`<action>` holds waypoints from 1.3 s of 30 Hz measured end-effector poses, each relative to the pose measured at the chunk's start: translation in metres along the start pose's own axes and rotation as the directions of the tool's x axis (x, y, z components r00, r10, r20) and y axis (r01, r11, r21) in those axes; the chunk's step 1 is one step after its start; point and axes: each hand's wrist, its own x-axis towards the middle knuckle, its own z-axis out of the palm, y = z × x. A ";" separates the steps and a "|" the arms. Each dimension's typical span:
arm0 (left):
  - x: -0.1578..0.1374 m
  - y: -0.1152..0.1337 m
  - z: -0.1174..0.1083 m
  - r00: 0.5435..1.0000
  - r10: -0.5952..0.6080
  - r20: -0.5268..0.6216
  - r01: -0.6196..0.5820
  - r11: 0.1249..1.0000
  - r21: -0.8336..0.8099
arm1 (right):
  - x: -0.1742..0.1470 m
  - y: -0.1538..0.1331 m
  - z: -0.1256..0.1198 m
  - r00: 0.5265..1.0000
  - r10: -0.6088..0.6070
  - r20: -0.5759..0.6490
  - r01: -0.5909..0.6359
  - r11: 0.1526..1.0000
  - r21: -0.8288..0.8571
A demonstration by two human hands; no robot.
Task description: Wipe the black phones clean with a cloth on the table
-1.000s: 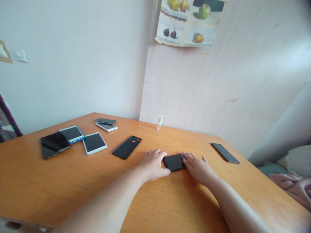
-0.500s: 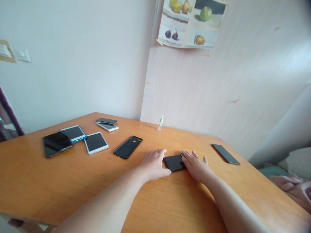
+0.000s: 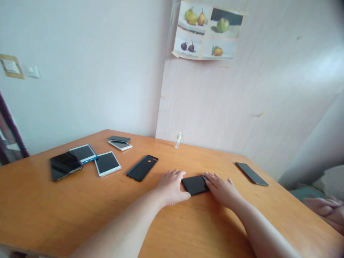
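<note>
A black phone lies flat on the wooden table, between my two hands. My left hand curves round its left end, thumb at the near corner and fingertips at the far one. Across the right end rests my right hand, fingers over the phone and little finger lifted; its thumb is hidden. A small shiny part shows by the right fingertips, too small to make out. Left of my left hand lies an empty black phone case with a round hole.
At the left lie a black tablet, a blue-edged tablet and a white tablet. Behind them are a white phone and a dark phone. A small clear bottle stands at the back. Another dark flat device lies right. A person's hands show beyond the table's right edge.
The view has tilted up slightly, so everything sits a little lower in the picture. Both hands stay at the black phone, with hardly any shift.
</note>
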 end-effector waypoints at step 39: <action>-0.006 0.003 0.003 0.998 -0.031 -0.061 0.005 0.924 -0.383 | 0.023 0.016 -0.003 0.880 0.331 -0.340 0.004 0.713 0.701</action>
